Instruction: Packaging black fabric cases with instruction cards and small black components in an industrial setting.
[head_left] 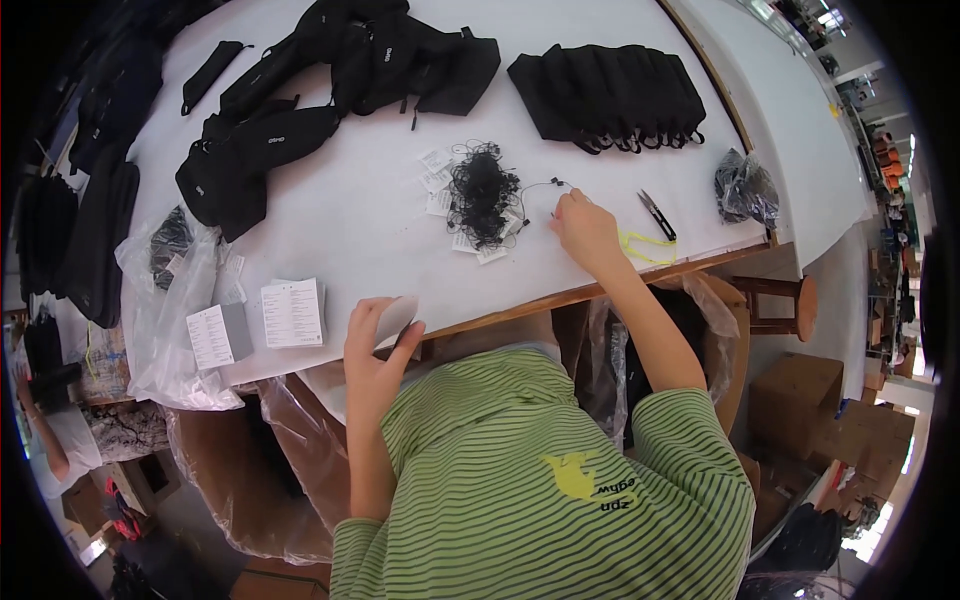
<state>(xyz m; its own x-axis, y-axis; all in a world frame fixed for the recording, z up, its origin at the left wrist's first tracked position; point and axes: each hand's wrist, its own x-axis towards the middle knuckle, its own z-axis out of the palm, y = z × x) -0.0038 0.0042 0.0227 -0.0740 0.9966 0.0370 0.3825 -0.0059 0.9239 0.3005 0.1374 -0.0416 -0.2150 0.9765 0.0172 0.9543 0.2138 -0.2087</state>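
My left hand (368, 350), at the table's front edge, pinches a pale paper hang tag (398, 318) between thumb and fingers. Farther right, over the table, the closed fingers of my right hand (588, 230) grip a thin black tag string (538, 186). That string trails left toward a tangled heap of black tag strings (482, 192) in the middle. Several white printed tags (438, 180) lie around the heap's edges. Two stacks of white tags, one stack (292, 314) nearer my left hand and another stack (216, 338) beyond it, stand at the front left.
Black thread snips (656, 214) and a yellow cord (645, 252) lie right of my right hand. Black bags (615, 95) sit in a row at the back, with more black bags (270, 140) heaped left. Clear plastic (160, 330) drapes the left corner. Another person (65, 445) is at far left.
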